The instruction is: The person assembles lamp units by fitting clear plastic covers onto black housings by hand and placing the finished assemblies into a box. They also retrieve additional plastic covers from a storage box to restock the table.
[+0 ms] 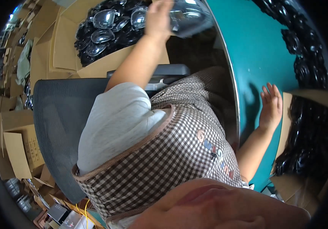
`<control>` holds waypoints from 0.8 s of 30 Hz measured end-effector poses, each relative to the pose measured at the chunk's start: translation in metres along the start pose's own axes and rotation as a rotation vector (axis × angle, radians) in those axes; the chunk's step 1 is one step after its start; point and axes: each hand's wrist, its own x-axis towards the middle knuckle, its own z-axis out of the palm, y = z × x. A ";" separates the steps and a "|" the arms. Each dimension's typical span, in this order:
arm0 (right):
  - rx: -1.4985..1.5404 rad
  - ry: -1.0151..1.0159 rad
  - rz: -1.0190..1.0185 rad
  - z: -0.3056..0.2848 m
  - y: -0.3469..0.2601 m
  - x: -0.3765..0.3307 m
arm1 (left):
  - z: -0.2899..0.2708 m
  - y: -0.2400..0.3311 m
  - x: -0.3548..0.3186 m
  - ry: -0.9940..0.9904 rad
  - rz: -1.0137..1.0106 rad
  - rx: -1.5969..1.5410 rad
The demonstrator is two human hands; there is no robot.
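Care counts here: left hand gripping a clear plastic piece, best steered wide of the green table, right hand open, fingers loose.

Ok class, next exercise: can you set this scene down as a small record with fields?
Left hand: at the upper edge, beside a clear plastic piece; grip unclear
Right hand: fingers open, at the teal table, nothing visible in it
Left box: open cardboard, piled with glossy curved pieces
Right box: open cardboard, holding dark glossy pieces
Seat: dark mesh-backed chair
Clothing: checked apron, light shirt
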 end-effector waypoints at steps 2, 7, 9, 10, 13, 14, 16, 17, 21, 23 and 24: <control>0.015 -0.007 0.013 -0.007 0.005 0.004 | -0.076 0.003 0.038 0.171 -0.031 -0.072; 0.114 -0.013 0.038 -0.015 0.010 0.008 | -0.257 0.057 0.144 0.678 0.117 -0.072; 0.138 0.016 0.047 -0.028 0.014 0.014 | -0.298 0.081 0.179 0.737 0.157 -0.111; 0.091 0.097 0.055 -0.034 0.015 0.006 | -0.263 0.056 0.175 0.873 -0.001 0.186; 0.072 0.136 0.099 -0.023 0.009 0.006 | -0.316 0.053 0.180 0.995 -0.246 0.349; 0.066 0.118 0.119 -0.020 0.013 0.013 | -0.347 0.062 0.177 0.949 -0.093 0.386; 0.065 0.132 0.112 -0.011 0.015 0.017 | -0.367 0.069 0.177 0.863 -0.220 0.568; -0.015 0.123 0.104 -0.008 0.014 0.014 | -0.348 0.046 0.174 0.821 -0.232 0.482; -0.100 0.078 0.082 -0.017 0.012 0.002 | -0.261 -0.003 0.153 0.557 -0.187 0.266; -0.065 0.079 0.080 -0.015 0.015 0.002 | -0.229 -0.014 0.144 0.412 -0.156 0.339; -0.066 0.074 0.069 -0.014 0.016 0.003 | -0.208 -0.016 0.138 0.328 -0.137 0.379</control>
